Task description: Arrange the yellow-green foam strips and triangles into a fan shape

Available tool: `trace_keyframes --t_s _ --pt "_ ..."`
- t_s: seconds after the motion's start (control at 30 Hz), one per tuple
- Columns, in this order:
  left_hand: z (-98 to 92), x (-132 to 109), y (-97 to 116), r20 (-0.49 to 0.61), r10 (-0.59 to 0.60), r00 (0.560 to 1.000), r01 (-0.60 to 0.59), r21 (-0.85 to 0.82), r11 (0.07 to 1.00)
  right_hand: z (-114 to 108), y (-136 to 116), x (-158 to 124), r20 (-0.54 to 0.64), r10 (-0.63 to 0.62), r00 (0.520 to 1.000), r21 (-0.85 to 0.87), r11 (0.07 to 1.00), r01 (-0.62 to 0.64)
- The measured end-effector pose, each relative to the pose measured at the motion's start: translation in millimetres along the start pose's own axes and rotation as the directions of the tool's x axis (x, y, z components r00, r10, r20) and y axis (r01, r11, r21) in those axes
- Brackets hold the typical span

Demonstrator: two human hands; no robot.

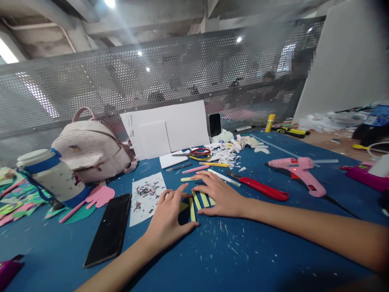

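Beside the phone (109,231), the left hand (168,217) lies flat, fingers spread, gripping nothing. The yellow strips (199,201) between the hands seem cut and lined up. The right hand (219,194) rests open on them, and a loose strip (188,179) waits behind.

Two bare hands, the left hand (170,217) and the right hand (220,196), frame four pale yellow paper strips (197,200) visible between them on one blue tabletop (227,259), alongside one black smartphone (109,231), one red utility knife (264,190), one pink hot-glue gun (299,170), one pair of red-handled scissors (197,153), one pale pink backpack (91,150) and one white-and-blue bottle (51,176).
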State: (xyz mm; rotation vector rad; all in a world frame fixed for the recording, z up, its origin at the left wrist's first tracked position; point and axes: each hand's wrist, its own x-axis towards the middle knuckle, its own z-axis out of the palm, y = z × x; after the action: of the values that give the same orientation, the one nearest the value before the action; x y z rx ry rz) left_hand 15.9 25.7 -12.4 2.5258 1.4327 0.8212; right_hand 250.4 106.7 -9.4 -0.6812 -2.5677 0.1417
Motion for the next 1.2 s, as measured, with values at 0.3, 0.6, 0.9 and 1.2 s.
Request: trace_keyframes --t_s 0.3,0.6,0.9,1.2 --pt "-4.1 -7 -2 -0.174 0.011 0.985 -0.020 -0.047 0.999 -8 1 -4 -0.235 -0.047 0.971 0.107 0.992 0.073" --pt "-6.3 -5 -3 -0.210 -0.032 0.977 0.035 0.009 0.999 -10 -3 -4 -0.330 -0.049 0.943 0.163 0.981 0.108" --pt "-4.0 -7 -5 -0.192 0.015 0.981 -0.009 0.034 0.999 -11 -4 -1 -0.280 -0.072 0.957 0.164 0.979 0.122" --pt "-4.7 -6 -5 -0.177 0.022 0.984 -0.014 0.046 0.999 -7 1 -2 -0.235 -0.058 0.970 0.169 0.981 0.100"
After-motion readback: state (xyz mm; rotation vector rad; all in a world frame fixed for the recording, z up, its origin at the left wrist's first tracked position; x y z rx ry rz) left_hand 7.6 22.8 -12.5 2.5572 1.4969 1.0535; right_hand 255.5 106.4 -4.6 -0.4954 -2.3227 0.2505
